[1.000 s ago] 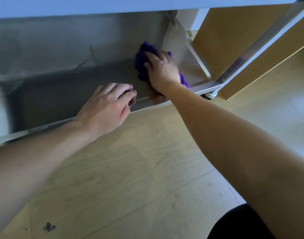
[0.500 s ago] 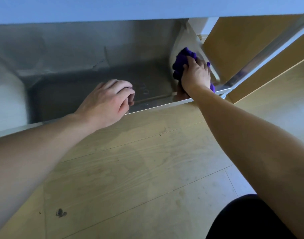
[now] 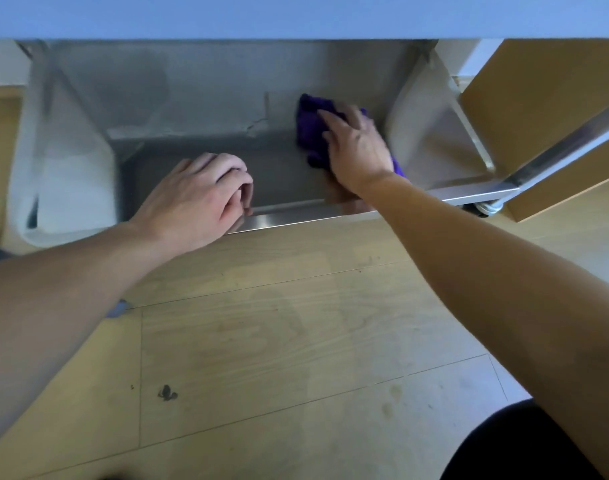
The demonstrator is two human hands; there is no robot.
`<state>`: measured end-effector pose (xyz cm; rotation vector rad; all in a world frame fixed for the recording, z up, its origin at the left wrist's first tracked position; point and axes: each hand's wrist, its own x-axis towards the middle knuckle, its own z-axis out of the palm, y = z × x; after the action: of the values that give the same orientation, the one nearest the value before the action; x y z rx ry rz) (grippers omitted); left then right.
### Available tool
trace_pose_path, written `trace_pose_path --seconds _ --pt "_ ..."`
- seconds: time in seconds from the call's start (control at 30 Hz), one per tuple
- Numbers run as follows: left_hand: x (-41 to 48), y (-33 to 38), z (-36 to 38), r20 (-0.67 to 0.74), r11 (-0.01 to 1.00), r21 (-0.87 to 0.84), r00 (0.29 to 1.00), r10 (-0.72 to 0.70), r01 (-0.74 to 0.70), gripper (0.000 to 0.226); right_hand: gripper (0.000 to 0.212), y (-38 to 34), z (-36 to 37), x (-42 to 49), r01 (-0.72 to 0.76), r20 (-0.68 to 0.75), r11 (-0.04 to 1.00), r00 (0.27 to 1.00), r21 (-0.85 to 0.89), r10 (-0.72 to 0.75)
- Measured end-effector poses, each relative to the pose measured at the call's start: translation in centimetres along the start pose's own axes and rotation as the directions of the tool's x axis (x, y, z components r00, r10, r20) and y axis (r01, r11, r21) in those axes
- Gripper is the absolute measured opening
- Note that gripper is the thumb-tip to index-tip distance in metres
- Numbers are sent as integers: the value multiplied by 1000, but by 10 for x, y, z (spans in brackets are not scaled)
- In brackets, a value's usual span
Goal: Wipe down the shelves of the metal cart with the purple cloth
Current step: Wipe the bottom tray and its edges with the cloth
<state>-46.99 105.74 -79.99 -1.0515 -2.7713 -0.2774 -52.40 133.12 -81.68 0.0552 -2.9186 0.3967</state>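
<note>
The bottom shelf (image 3: pixel 289 206) of the metal cart is overhung by an upper shelf (image 3: pixel 296 15), above a wooden floor (image 3: pixel 279 323). A wooden panel (image 3: pixel 538 98) stands beside its right post. The purple cloth (image 3: pixel 311 128) is pressed flat under the right hand (image 3: pixel 356 148), fingers (image 3: pixel 330 117) spread. The left hand (image 3: pixel 195 199) is loosely curled at the shelf's front edge, grasping nothing.

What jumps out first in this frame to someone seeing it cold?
The purple cloth stands out against the grey metal: the right hand presses it flat on the bottom shelf of the cart, right of centre. Next is the left hand, curled over the shelf's front edge near the middle. A dark mark on the wooden floor, lower left, also draws the eye.
</note>
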Motion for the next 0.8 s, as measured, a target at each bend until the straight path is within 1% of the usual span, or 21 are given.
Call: trace_pose_path --seconds 0.07,0.17,0.23,0.27,0.3,0.33,0.37,0.43,0.47,0.53,0.57,0.6,0.67,0.73,0.8 --pt "-6 -1 -1 1 1000 -1 1000 -20 20 32 44 26 -10 -3 -136 -45 990 990 -32 134" --pt "-19 -4 -5 -10 999 -4 999 -37 37 27 44 44 -18 -6 -371 -69 926 928 -66 367" --pt "-30 -9 -9 -21 998 0 997 -70 70 31 44 29 -13 -2 -461 -93 882 887 -101 452" --pt "-35 -12 -11 -22 996 3 996 -89 89 33 44 16 -8 1 -481 -96 870 876 -113 472" --pt "-40 -15 -13 -22 994 6 994 -107 107 34 45 -1 -2 5 -477 -83 871 879 -117 470" --pt "-45 -17 -14 -20 992 10 992 -123 123 35 45 -19 4 9 -436 -60 893 900 -114 432" --pt "-49 -19 -15 -16 991 14 991 -135 135 34 45 -40 10 11 -363 -28 926 932 -106 363" --pt "-56 -21 -16 -13 989 24 989 -148 148 30 45 -82 22 13 -155 38 985 987 -75 158" --pt "-59 -22 -16 -12 988 25 989 -149 149 27 45 -100 27 13 -42 65 997 997 -59 46" --pt "-60 -22 -17 -9 989 26 989 -149 149 25 44 -121 33 9 142 99 990 985 -20 -139" --pt "-60 -22 -18 -6 989 28 989 -148 148 24 43 -121 34 9 193 104 981 976 6 -192" --pt "-58 -22 -18 -6 988 30 989 -148 149 24 42 -116 32 11 214 98 976 972 27 -216" --pt "-56 -24 -18 -13 987 29 987 -158 158 24 42 -93 26 15 186 63 982 980 33 -188" --pt "-54 -25 -16 -18 986 26 986 -163 164 23 42 -60 18 21 71 27 997 997 10 -71" --pt "-54 -24 -14 -27 988 21 988 -155 155 21 45 -23 9 25 -99 -5 995 995 -6 99"
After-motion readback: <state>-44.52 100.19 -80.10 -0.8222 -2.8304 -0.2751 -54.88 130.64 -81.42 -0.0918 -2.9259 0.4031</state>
